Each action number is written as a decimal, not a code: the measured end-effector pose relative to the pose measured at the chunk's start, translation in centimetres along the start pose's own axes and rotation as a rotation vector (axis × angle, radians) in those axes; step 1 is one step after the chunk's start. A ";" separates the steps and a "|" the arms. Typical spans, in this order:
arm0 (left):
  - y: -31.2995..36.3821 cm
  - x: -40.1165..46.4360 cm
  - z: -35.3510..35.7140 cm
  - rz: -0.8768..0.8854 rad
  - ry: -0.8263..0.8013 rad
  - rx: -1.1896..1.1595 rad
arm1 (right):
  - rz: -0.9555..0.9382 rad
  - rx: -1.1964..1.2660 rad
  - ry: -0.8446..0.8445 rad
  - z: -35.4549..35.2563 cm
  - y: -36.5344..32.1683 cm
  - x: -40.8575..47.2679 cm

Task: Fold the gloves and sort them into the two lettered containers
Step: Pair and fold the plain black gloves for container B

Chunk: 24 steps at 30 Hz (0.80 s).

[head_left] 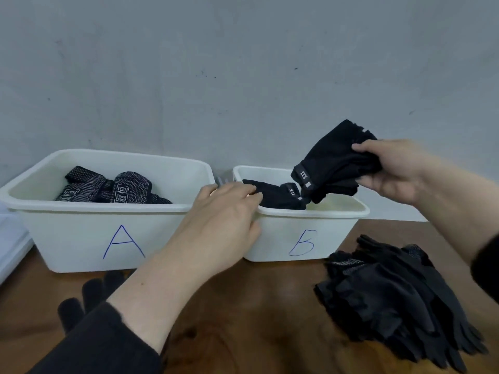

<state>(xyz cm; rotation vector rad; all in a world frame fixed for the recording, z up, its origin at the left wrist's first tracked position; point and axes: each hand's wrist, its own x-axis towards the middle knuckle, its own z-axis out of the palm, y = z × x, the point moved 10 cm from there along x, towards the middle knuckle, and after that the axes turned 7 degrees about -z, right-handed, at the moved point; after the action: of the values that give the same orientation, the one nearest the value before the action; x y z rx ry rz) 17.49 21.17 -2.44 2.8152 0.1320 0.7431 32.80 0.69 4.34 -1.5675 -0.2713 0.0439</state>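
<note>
Head view showed our right hand (399, 171) pinching a folded black fabric glove (334, 160) just above the white plastic container lettered B (305, 238), cuff downward; our left hand (226, 211) rested flat-fingered on its near-left rim.

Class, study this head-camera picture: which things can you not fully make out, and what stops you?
- Glove under the left forearm: only fingertips show; the sleeve hides the rest.
- Pile of black gloves: overlapping, so no count.
- Bin B floor: hidden by the near wall and gloves.
- White object: cut by the left edge.
</note>
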 end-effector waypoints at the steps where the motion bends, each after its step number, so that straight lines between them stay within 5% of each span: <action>1: -0.3 0.4 0.5 0.000 -0.024 0.016 | 0.032 0.040 -0.004 1.1 0.7 1.1; 6: -0.9 1.0 1.4 0.007 -0.048 0.016 | 0.136 0.101 -0.050 5.9 5.1 5.3; 10: -1.3 1.2 1.4 -0.009 -0.040 0.061 | -0.126 -1.113 -0.135 6.2 7.2 7.3; 11: -1.3 1.2 1.4 -0.007 -0.045 0.057 | -0.222 -1.199 -0.149 6.9 6.7 7.2; 15: -1.2 1.2 1.3 -0.007 -0.037 0.068 | -0.403 -1.130 -0.404 11.2 6.1 5.5; 19: -1.2 1.2 1.4 -0.001 -0.030 0.052 | -0.318 -1.338 -0.667 13.8 8.2 4.3; 24: -1.2 1.3 1.4 0.003 -0.021 0.012 | -0.510 -1.028 -0.261 11.3 2.4 2.8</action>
<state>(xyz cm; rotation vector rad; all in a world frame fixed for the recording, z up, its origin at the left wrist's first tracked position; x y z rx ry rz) 19.30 22.21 -3.33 2.8341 0.1299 0.7161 33.66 12.33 2.11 -2.4554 -1.0072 -0.3415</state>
